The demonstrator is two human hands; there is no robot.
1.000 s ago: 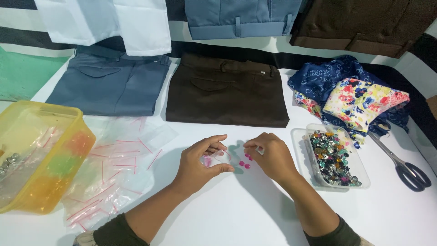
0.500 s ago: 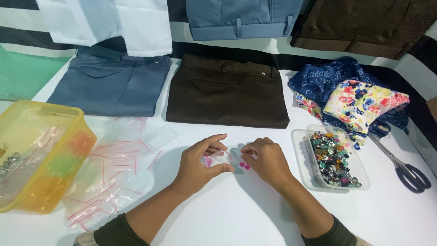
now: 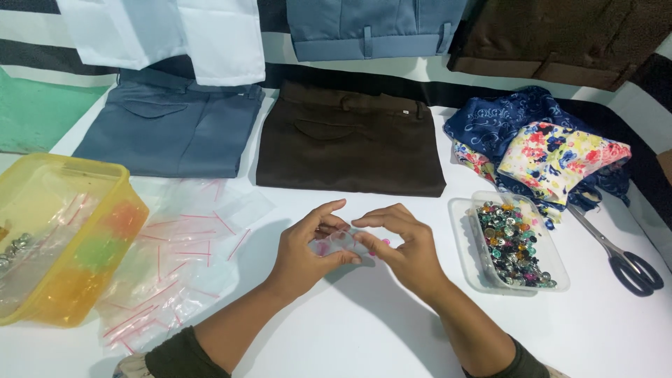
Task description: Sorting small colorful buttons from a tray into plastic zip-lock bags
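Observation:
Both of my hands meet over the white table (image 3: 602,329) and pinch one small clear zip bag (image 3: 338,243) with pink buttons inside. My left hand (image 3: 305,246) holds the bag's left side between thumb and fingers. My right hand (image 3: 403,245) grips its right side, fingers curled over it. A pink button (image 3: 384,242) shows beside my right fingers. A clear plastic tray (image 3: 463,245) full of mixed coloured buttons (image 3: 513,243) sits just right of my right hand.
A pile of empty zip bags with red seals (image 3: 178,259) lies left of my hands. A yellow plastic tub (image 3: 66,238) stands at the far left. Folded grey-blue trousers (image 3: 171,129), brown trousers (image 3: 350,140) and floral fabrics (image 3: 549,150) lie behind. Scissors (image 3: 626,259) lie at right.
My hands have drawn closer together on the small bag, and my right fingers have curled further over it. Nothing else has moved.

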